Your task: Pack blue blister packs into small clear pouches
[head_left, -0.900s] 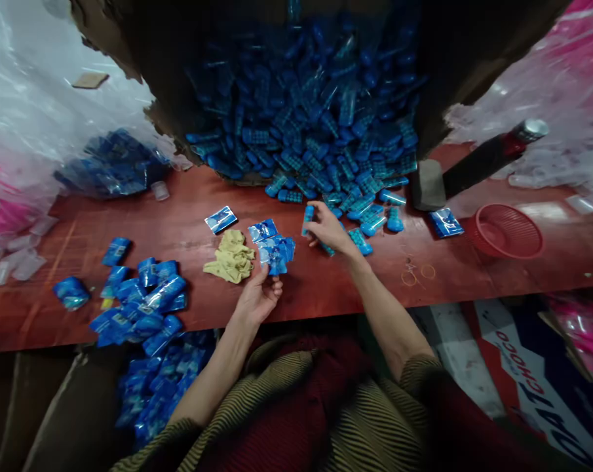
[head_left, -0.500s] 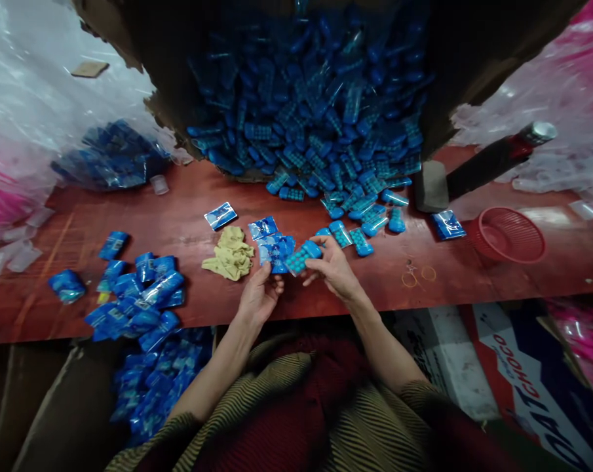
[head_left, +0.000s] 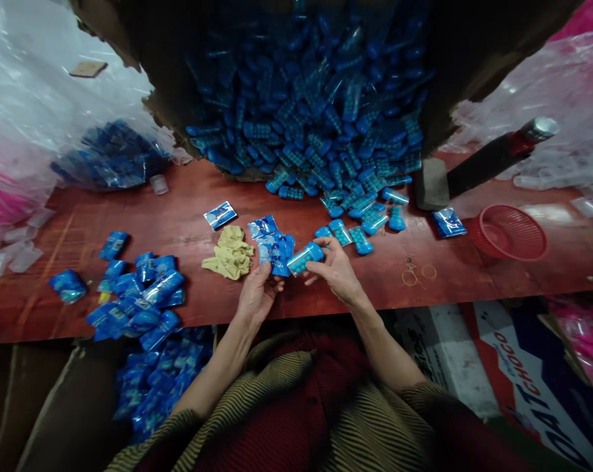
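Note:
My left hand [head_left: 257, 295] is closed on a small stack of flat blue packets [head_left: 275, 252] at the near edge of the red table [head_left: 325, 288]. My right hand [head_left: 336, 269] pinches a blue capsule-shaped container [head_left: 305, 258] and holds its end against the packets. Behind them a big pile of the same blue containers [head_left: 316, 118] spills out of a tipped cardboard box [head_left: 143, 59]. A few loose containers [head_left: 355, 233] lie just past my right hand.
A crumpled yellow cloth [head_left: 230, 254] lies left of my hands. Bagged blue containers [head_left: 139, 295] heap at the left and fall into a box below [head_left: 153, 387]. A red basket [head_left: 510, 233], a hammer [head_left: 473, 167] and rubber bands [head_left: 419, 274] sit to the right.
My right hand picked one blue container from the loose ones near the pile and brought it back to the packets in my left hand. The left hand stayed in place.

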`<action>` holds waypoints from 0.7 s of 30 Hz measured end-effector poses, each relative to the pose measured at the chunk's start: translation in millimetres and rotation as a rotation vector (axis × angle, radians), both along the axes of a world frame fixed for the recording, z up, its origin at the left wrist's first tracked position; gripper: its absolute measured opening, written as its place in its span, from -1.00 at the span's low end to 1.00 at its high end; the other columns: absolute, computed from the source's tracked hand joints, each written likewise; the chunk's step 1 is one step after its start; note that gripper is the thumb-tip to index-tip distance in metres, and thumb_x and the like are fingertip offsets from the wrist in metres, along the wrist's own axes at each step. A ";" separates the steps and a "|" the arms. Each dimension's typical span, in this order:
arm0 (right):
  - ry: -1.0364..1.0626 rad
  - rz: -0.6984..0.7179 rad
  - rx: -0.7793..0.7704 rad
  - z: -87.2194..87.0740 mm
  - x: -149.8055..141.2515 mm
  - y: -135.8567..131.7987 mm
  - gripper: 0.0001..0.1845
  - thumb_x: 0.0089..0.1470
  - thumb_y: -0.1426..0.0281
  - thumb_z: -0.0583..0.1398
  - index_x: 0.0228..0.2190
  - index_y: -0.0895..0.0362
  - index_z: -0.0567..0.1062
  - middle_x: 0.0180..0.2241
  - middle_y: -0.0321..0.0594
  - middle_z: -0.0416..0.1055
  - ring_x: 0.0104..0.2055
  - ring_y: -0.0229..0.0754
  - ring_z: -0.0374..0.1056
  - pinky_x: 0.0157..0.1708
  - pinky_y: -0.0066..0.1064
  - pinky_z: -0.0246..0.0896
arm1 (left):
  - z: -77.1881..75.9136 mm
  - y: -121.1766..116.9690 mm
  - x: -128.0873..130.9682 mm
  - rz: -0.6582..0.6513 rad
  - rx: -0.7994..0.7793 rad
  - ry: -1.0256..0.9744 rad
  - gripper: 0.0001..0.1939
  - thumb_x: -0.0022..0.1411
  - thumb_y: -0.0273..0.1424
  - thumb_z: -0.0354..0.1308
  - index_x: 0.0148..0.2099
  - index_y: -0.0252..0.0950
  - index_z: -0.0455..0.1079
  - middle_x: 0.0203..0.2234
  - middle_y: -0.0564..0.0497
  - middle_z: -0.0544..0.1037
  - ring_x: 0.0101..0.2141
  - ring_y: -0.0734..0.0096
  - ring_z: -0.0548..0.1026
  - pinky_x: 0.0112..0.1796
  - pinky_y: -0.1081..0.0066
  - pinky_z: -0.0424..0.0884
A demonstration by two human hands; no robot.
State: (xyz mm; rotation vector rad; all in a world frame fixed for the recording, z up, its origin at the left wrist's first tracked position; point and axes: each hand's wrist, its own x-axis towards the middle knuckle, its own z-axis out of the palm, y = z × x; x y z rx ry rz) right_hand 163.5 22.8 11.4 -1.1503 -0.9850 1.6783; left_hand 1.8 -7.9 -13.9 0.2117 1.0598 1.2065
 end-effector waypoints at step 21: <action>-0.028 -0.257 0.112 -13.9 -24.1 -31.5 -0.49 -0.20 0.40 0.29 -0.25 0.02 0.14 -0.38 -0.42 0.28 -0.42 -0.35 0.33 -0.49 -0.49 0.45 | 3.5 -0.7 -4.8 0.022 0.065 0.086 -0.60 -0.19 -0.20 0.38 -0.37 -0.33 0.38 -0.58 0.06 0.50 -0.56 0.45 0.46 -0.58 0.50 0.39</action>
